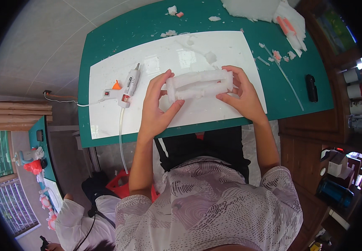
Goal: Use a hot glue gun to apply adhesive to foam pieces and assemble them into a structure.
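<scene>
Between my two hands is a white foam piece shaped like a long hollow frame, with two lengthwise bars joined by end blocks and a gap in the middle. My left hand grips its left end, thumb on the near side and fingers on the far side. At the other end, my right hand grips it the same way. The piece is above a glossy white board. To the left of my left hand lies a white glue gun with an orange trigger, a clear glue stick trailing from its rear.
The board rests on a green table. Foam scraps and a larger white foam block with pink parts lie at the back. Right are thin clear sticks and a black object. Another person is at lower left.
</scene>
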Demonstrator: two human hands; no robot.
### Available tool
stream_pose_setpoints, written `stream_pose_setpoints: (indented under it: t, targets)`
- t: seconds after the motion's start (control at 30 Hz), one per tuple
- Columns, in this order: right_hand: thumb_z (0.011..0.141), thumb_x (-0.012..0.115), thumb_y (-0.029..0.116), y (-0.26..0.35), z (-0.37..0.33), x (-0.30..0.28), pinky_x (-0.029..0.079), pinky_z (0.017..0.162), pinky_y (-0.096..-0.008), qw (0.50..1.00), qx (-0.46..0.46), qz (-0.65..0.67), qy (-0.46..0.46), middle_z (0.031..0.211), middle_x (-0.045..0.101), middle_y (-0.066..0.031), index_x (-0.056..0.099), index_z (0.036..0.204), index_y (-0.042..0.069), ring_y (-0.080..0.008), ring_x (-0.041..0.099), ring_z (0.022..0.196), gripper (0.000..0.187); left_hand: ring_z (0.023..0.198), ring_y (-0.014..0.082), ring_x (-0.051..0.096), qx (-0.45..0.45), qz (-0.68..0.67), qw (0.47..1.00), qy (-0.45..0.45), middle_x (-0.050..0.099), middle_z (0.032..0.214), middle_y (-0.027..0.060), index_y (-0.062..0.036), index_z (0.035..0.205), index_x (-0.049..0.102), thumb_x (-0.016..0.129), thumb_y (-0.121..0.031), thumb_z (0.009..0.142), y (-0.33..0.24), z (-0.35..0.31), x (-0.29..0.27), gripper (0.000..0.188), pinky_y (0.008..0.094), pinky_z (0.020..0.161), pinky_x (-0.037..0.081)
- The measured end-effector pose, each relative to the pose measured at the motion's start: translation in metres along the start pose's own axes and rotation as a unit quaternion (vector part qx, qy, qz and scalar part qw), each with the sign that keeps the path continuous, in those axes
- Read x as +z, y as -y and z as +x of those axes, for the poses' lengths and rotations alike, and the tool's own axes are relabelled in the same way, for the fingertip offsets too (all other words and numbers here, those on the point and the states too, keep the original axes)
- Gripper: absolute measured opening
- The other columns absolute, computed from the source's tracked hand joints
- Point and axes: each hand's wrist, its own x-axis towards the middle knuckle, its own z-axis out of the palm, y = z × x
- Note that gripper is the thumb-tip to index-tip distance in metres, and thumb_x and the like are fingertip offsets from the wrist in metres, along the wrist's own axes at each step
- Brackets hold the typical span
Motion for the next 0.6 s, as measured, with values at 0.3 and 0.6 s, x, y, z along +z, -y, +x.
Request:
stream_pose_setpoints:
  t: [0.3, 0.6]
  targets:
    - [0.077, 0.075, 0.007, -0.013, -0.003, 0.015, 0.050, 0.089, -0.0336, 0.992, -0.027, 0.122, -0.025, 0.124, 0.053, -0.0169, 0.038, 0.133, 0.005, -0.0239, 0.056, 0.112, 0.067, 0.137, 0.0300, 0.032, 0.067, -0.168, 0.983, -0.026, 0.030, 0.150, 0.0171, -0.0013, 0.146, 0.025, 0.065, -0.022, 0.082, 0.007, 0.001, 0.008, 0.078, 0.0430, 0.113, 0.021]
    - [0.079, 0.073, 0.010, -0.009, -0.009, 0.019, 0.049, 0.087, -0.0336, 0.997, -0.052, 0.043, 0.029, 0.129, 0.048, -0.0129, 0.039, 0.133, 0.007, -0.0223, 0.052, 0.115, 0.063, 0.117, 0.0231, 0.053, -0.056, -0.170, 0.978, -0.102, 0.054, 0.127, 0.0169, -0.0005, 0.121, 0.053, 0.040, -0.021, 0.101, 0.021, 0.002, 0.021, 0.032, 0.0357, 0.090, 0.050]
